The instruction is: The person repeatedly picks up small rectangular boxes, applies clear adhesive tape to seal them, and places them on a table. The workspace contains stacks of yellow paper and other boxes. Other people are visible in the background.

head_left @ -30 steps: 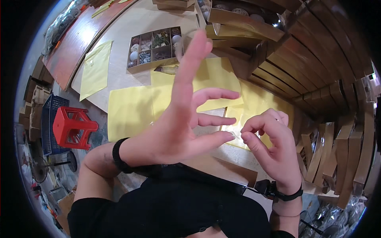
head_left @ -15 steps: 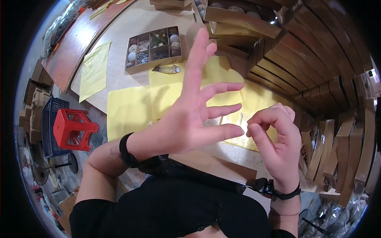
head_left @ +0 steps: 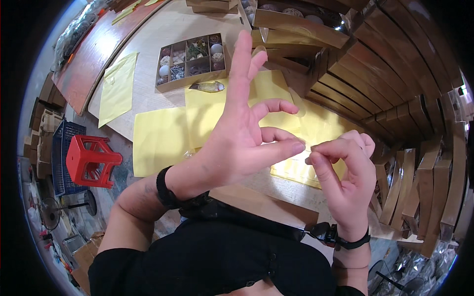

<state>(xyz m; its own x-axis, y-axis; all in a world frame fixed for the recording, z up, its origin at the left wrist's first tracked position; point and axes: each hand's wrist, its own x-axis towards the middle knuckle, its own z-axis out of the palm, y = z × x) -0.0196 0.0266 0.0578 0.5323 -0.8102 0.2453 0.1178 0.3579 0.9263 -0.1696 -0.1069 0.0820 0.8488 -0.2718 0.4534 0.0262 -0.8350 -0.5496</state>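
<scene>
My left hand (head_left: pixel 242 128) is raised over the table, palm showing. Its upper two fingers stretch upward and another bends to the right. Its thumb and the lowest finger meet at their tips in a pinch. Facing it, my right hand (head_left: pixel 348 172) is curled, with thumb and forefinger drawn close together. The two pairs of fingertips are a small gap apart. Anything pinched in either hand is too small to make out. Beneath them lie several yellow paper sheets (head_left: pixel 160 140). A small yellowish packet with dark contents (head_left: pixel 207 87) rests on the sheets beyond my left wrist.
A compartmented cardboard box (head_left: pixel 190 81) holding balls and dried decorations stands at the back. Stacked brown boxes (head_left: pixel 365 74) line the right side, and another open box (head_left: pixel 296 24) is at the far edge. A red stool (head_left: pixel 91 160) and a blue crate (head_left: pixel 61 172) are at left.
My left thumb and the lowest finger have come together at their tips, and the finger above has bent more. Both hands have shifted only slightly.
</scene>
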